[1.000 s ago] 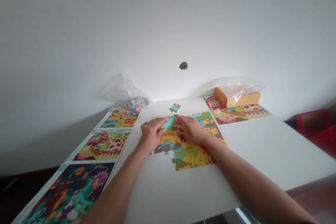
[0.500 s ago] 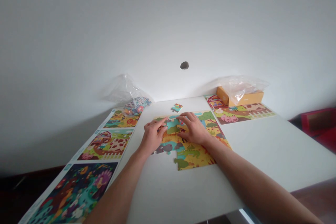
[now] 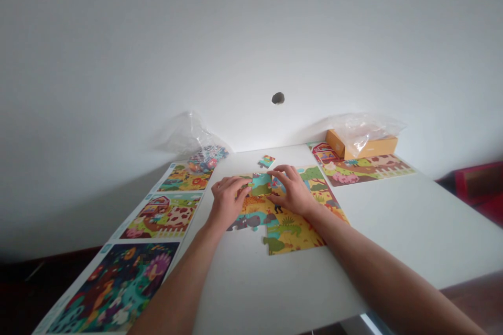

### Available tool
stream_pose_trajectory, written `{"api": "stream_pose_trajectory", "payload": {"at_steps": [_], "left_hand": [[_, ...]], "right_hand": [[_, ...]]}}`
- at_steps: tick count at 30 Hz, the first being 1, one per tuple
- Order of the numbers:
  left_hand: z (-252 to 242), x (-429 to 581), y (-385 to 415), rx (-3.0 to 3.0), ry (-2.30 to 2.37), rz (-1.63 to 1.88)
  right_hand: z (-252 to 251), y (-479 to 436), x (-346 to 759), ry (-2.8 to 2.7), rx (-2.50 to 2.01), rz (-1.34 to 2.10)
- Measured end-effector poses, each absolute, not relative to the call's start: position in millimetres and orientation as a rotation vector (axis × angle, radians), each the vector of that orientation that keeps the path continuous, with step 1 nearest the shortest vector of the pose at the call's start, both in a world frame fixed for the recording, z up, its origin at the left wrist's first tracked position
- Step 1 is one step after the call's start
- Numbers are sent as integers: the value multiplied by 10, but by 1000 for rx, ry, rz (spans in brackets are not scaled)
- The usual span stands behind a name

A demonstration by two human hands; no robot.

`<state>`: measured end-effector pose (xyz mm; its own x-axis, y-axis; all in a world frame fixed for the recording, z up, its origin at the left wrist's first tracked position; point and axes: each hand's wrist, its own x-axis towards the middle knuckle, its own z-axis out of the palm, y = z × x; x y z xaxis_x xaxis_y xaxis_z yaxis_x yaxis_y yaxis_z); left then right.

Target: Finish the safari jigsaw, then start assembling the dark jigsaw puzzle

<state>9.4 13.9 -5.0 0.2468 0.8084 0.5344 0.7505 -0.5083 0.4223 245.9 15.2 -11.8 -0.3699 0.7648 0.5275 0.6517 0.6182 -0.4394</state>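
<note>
A partly joined animal jigsaw puzzle lies on the white table, with a gap in its near left corner. At its far middle sits a teal and green puzzle piece. My left hand pinches at the left side of this piece, thumb and forefinger curled toward it. From the right, my right hand does the same, its thumb below and fingers above the edge. The fingers cover the piece's side edges and part of the puzzle around it. One loose puzzle piece lies just beyond the puzzle.
A sheet with several printed pictures runs along the table's left side. On its far end rests a clear bag of pieces. At the back right, an orange box and clear plastic bag lie on a farm picture.
The teal and green piece now shows more fully and looks squarer between my hands. My fingers have shifted slightly apart. The whole view has moved a little.
</note>
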Motion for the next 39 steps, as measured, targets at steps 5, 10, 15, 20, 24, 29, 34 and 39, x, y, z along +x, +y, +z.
{"api": "stream_pose_trajectory", "payload": {"at_steps": [5,10,15,20,24,29,34,39], "left_hand": [[-46,87,142,2418,1521,1120],[-49,79,145,2416,1531,1114],[-43,85,146,2398,1522,1124],[-15,79,123,2387,1497,1125],[20,73,84,2336,1459,1153],[55,84,68,2245,1442,1191],[35,88,84,2290,1456,1143],[3,67,107,2309,1491,1140]], "right_hand": [[-123,151,2460,-2111,-1102,212],[-146,156,2461,-2103,-1097,209],[-155,160,2458,-2100,-1091,211],[-139,143,2450,-2116,-1085,228],[-104,96,2422,-2134,-1064,248],[-59,18,2370,-2206,-1007,321],[-58,-25,2332,-2338,-920,413],[-40,-110,2293,-2498,-827,490]]}}
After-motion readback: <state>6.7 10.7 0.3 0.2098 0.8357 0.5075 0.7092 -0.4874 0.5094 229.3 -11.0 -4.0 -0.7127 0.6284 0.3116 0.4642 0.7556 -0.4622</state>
